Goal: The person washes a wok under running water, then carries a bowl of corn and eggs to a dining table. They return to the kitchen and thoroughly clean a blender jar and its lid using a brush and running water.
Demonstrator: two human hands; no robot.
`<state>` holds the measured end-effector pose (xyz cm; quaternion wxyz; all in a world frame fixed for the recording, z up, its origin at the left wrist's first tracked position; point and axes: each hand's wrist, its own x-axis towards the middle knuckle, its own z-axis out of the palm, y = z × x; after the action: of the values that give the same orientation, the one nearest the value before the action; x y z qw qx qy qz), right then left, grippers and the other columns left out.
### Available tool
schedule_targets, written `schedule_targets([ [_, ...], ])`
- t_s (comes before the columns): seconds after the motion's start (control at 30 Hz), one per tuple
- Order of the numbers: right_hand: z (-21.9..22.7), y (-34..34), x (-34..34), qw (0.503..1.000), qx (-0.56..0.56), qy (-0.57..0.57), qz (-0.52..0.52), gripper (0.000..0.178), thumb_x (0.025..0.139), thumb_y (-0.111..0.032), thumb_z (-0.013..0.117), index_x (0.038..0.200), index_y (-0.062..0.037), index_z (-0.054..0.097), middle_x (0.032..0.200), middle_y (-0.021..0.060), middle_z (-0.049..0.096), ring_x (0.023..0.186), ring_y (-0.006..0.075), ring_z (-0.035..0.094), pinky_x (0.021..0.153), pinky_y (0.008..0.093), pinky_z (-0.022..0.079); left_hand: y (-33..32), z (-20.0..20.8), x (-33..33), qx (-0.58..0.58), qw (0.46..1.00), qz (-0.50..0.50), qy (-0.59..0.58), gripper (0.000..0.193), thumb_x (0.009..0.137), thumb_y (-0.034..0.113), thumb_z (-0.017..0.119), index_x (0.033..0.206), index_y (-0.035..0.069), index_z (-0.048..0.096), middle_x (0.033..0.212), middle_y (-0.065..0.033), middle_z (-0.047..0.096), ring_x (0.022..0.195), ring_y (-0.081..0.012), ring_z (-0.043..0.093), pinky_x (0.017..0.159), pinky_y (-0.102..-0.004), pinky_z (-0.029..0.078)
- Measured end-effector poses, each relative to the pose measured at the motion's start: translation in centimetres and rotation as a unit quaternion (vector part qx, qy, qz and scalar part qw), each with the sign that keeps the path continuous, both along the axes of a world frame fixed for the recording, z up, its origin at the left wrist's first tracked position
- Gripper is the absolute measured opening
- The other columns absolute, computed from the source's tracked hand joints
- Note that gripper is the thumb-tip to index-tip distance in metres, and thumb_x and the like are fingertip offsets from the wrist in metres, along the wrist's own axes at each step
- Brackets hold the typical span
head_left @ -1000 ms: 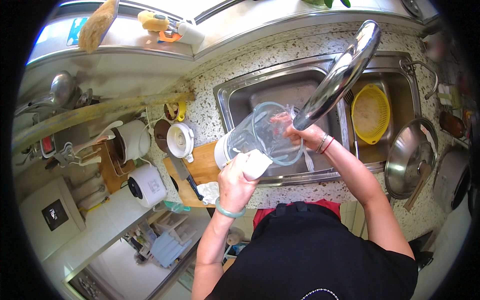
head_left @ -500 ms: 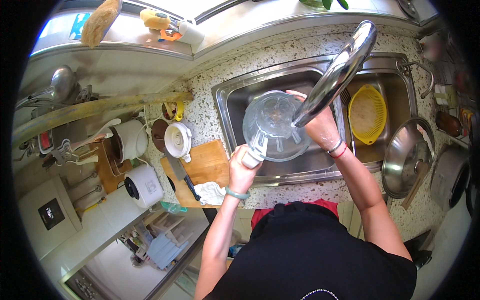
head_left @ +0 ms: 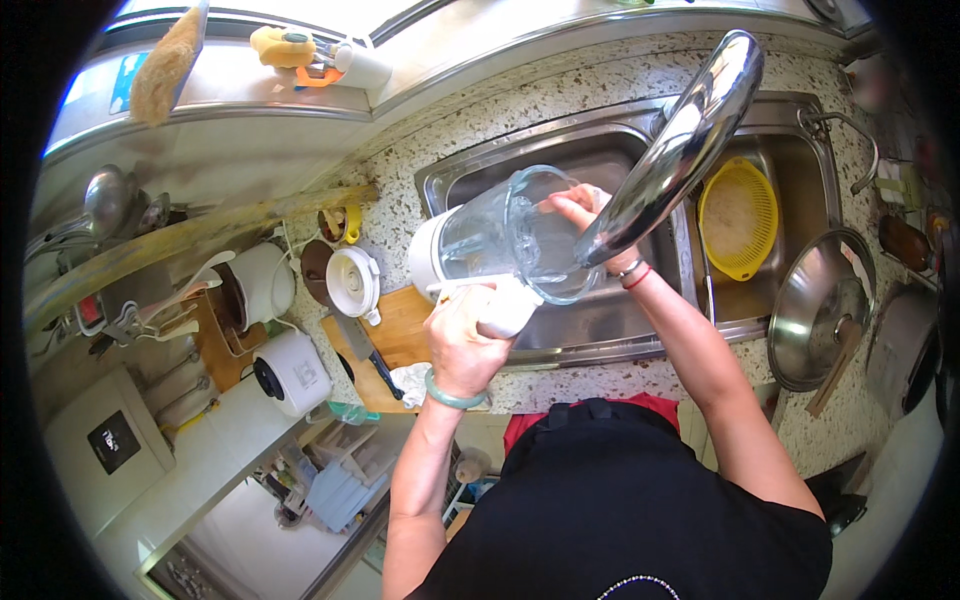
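A clear blender jug (head_left: 480, 238) with a white base and handle is tipped over the left sink basin (head_left: 600, 325), its mouth facing right. My left hand (head_left: 465, 345), wearing a green bangle, is closed around the handle. At the jug's mouth is my right hand (head_left: 592, 205), fingers stretched out and apart by the rim. The chrome faucet (head_left: 690, 130) hides part of that hand, and I cannot tell whether its fingertips touch the glass. Some water shows inside the jug.
A yellow colander (head_left: 738, 218) sits in the right basin. Beside it on the counter lies a metal lid (head_left: 815, 300). To the left are a white blender lid (head_left: 352, 281), a cutting board (head_left: 400, 325), a knife (head_left: 382, 372) and a white cloth (head_left: 412, 382).
The jug has tipped from mouth-up to lying sideways, its base swinging left. My left hand has turned with the handle. My right hand has shifted slightly left, to the jug's mouth.
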<state>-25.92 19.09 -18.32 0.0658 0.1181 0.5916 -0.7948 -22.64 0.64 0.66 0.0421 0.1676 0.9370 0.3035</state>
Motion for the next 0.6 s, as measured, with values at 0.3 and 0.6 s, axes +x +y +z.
schedule_targets([
  [0.3,2.5,-2.2,1.7,0.982,-0.109,-0.138,0.070,0.041,0.086,-0.018,0.067,0.121,0.0019,0.056,0.120,0.0094,0.060,0.106,0.0161,0.057,0.092,0.0287,0.046,-0.8,1.7,0.2,-0.062,0.996,0.060,-0.024,0.032,0.067,0.006,0.076,0.096,0.003,0.065,0.085,-0.0153,0.068,0.080,-0.0333,0.067,0.071,-0.0386,0.053],
  [0.6,0.1,-0.9,1.2,0.990,0.067,-0.069,0.108,0.023,0.085,-0.025,0.066,0.080,-0.0037,0.059,0.071,-0.0006,0.052,0.071,0.0099,0.049,0.066,0.0269,0.043,0.8,1.1,0.2,-0.086,0.992,0.076,-0.054,0.029,0.072,0.015,0.084,0.091,0.001,0.067,0.081,-0.0143,0.069,0.074,-0.0269,0.070,0.068,-0.0330,0.052],
])
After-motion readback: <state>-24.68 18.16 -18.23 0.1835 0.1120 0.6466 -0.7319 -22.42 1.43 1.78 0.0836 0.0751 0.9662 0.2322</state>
